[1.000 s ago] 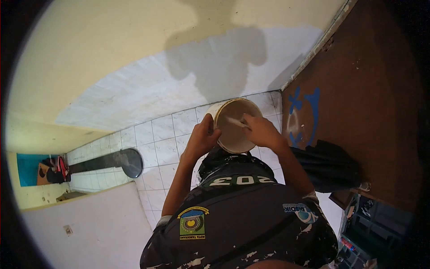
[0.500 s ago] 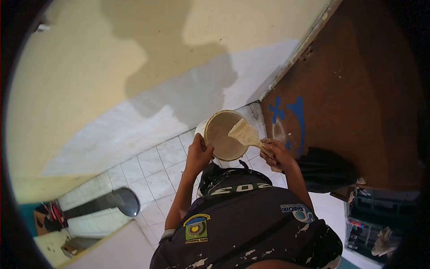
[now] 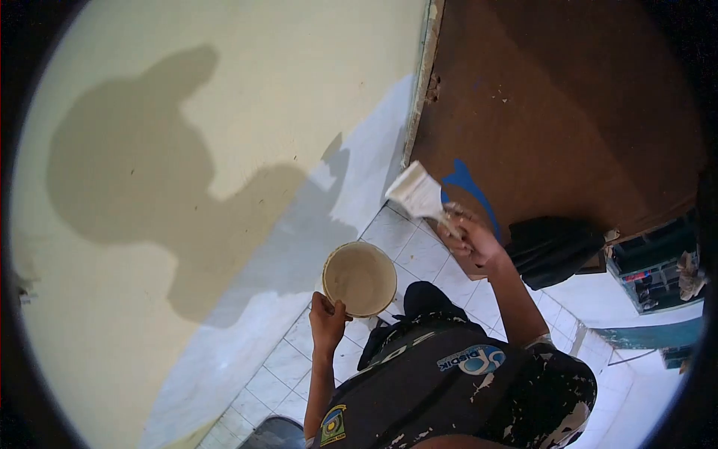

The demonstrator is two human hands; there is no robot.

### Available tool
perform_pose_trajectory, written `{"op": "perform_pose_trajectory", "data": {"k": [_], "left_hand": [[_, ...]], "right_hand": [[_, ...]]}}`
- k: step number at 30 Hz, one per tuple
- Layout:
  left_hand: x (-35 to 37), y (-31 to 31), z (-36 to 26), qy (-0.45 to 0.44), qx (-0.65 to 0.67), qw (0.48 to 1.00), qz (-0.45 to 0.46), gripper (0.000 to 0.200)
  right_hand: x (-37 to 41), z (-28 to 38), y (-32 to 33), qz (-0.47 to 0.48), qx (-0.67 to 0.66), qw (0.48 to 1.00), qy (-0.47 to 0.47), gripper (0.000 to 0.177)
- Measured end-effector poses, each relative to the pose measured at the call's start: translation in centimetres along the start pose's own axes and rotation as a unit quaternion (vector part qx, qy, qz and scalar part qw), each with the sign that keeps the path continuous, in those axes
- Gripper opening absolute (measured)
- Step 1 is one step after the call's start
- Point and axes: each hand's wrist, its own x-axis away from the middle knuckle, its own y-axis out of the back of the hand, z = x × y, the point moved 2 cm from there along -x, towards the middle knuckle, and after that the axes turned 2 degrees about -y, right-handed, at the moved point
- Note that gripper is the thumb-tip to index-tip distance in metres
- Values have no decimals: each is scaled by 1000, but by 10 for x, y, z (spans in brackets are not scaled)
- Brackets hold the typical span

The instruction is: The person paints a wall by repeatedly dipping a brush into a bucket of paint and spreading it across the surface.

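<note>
My left hand (image 3: 329, 320) grips the near rim of a round paint bucket (image 3: 393, 284), its thumb over the edge. Pale paint coats the inside of the bucket, which is tilted so that its mouth faces me. In my right hand (image 3: 473, 238) is a wide paintbrush (image 3: 420, 193), held by its handle. White paint covers the bristles, which point up and left toward the wall corner. The brush is apart from both the bucket and the wall (image 3: 329, 82).
The wall is yellow above, with a fresh white area (image 3: 224, 374) along its lower part. A brown door-like panel (image 3: 553, 120) with a blue mark meets it at the right. Dark cloth (image 3: 553, 251) hangs by the panel. White tiles (image 3: 262, 385) cover the floor, where a dark round-edged object (image 3: 277, 432) stands.
The brush has lifted away from the bucket's mouth, up toward the wall corner. The bucket sits lower in view, still in my left hand. My view has turned and shifted right.
</note>
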Motion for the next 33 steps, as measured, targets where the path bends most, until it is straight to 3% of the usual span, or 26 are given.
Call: {"op": "perform_pose_trajectory", "data": {"k": [4, 6, 7, 9, 10, 11, 13, 14, 16, 18, 19, 21, 22, 23, 24, 26, 28, 31, 33], "left_hand": [[-16, -4, -9, -7, -16, 999, -38, 24], [-24, -9, -25, -34, -158, 986, -51, 24], [-27, -16, -36, -38, -124, 990, -56, 24], [-37, -26, -33, -55, -158, 984, -66, 24], [-45, -29, -28, -69, -191, 976, -73, 24], [-58, -34, -2, 5, -86, 993, -77, 25], [-65, -63, -44, 3, -97, 991, -96, 25], [-70, -76, -63, 5, -108, 988, -107, 26], [-90, -88, -37, 1, -87, 988, -128, 26], [-106, -100, -43, -35, -171, 974, -146, 27], [-107, -115, -65, 18, -83, 984, -154, 27], [-118, -136, -79, 28, -42, 983, -175, 26], [-121, -141, -79, 44, 0, 981, -190, 26], [-134, -133, -41, 14, -55, 983, -173, 22], [-135, -140, -53, 12, -54, 982, -178, 22], [-131, -162, -90, 48, 87, 977, -190, 19], [-135, -167, -100, 39, 78, 977, -196, 17], [-137, -174, -98, 71, 43, 977, -198, 17], [-137, -169, -80, 70, -10, 976, -205, 18]], "right_hand": [[-40, 37, 13, 6, -57, 996, 66, 17], [-64, 62, 12, -35, -66, 990, 116, 12], [-81, 73, 16, -31, -68, 990, 120, 12], [-115, 99, 28, -68, 13, 974, 217, 14], [-132, 117, 32, -61, 11, 973, 221, 14], [-147, 137, 37, -85, 54, 961, 257, 18], [-179, 177, 55, -101, 97, 946, 291, 21], [-198, 198, 66, -118, 151, 924, 332, 24], [-233, 248, 82, -128, 198, 895, 380, 27], [-258, 290, 86, -148, 309, 808, 478, 29], [-273, 309, 87, -143, 305, 807, 485, 29], [-298, 338, 88, -148, 317, 757, 552, 30], [-305, 350, 85, -145, 314, 759, 552, 30], [-313, 360, 87, -134, 303, 764, 554, 32], [-313, 373, 78, -118, 296, 764, 562, 33], [-321, 395, 70, -119, 301, 745, 583, 33], [-330, 410, 66, -124, 301, 729, 602, 33], [-349, 411, 74, -106, 285, 758, 577, 35], [-351, 403, 76, -142, 326, 764, 537, 37]]}}
